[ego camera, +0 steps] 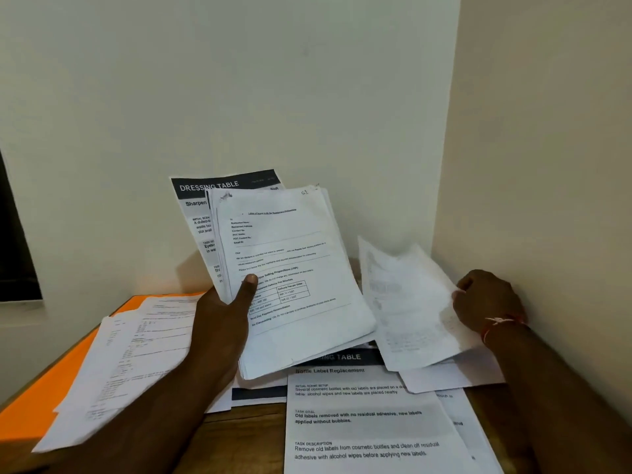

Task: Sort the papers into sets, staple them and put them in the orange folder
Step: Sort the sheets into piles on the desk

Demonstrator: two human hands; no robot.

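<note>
Papers [290,268] flat, thin; left hand [222,319] grips.

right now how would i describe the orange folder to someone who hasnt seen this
Start at the wooden table in the corner; look to its left edge. The orange folder lies flat there, partly under white printed sheets. It alone is brightly coloured.

A plain home or small-office corner: a wooden table [244,424] strewn with printed papers [359,419], bare cream walls [307,97] meeting behind the table, a dark window [13,234] left of it.
</note>
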